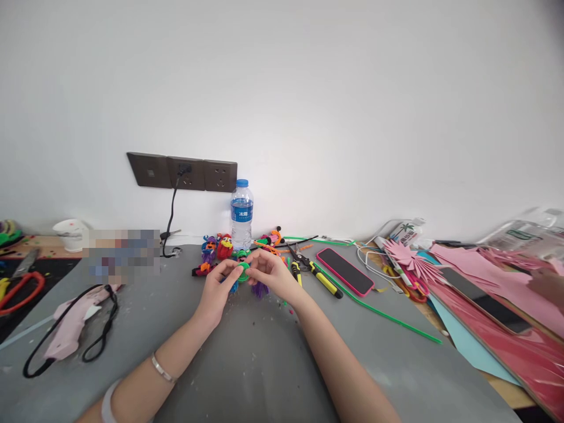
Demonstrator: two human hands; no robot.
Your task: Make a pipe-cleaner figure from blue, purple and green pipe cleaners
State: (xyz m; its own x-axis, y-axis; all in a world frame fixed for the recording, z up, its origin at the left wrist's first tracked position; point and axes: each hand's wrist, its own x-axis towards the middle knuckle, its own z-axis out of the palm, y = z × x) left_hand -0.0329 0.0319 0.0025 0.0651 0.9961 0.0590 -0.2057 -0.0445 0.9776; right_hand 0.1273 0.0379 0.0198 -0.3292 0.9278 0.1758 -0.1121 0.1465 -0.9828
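Note:
Above the grey tabletop (pixel 259 364), a small round green coil (pixel 243 272), which looks like a wound pipe cleaner, is pinched between my two hands. My left hand (pixel 219 285) grips its left edge with thumb and forefinger. From the right, my right hand (pixel 274 275) closes its fingertips on the opposite side. Just behind my hands sit several colourful fuzzy figures, among them a blue and purple one (pixel 208 249) and a red one (pixel 225 246); my fingers partly hide others. Purple fuzzy strands (pixel 260 289) show beneath my right hand.
A water bottle (pixel 242 214) stands by the wall. Rightward lie yellow-black pliers (pixel 325 282), a pink-cased phone (pixel 346 271), a long green pipe cleaner (pixel 392 317) and pink paper (pixel 471 273), near another person's hand (pixel 546 288). Leftward are a corded pink glue gun (pixel 73 329) and orange-handled scissors (pixel 26 292).

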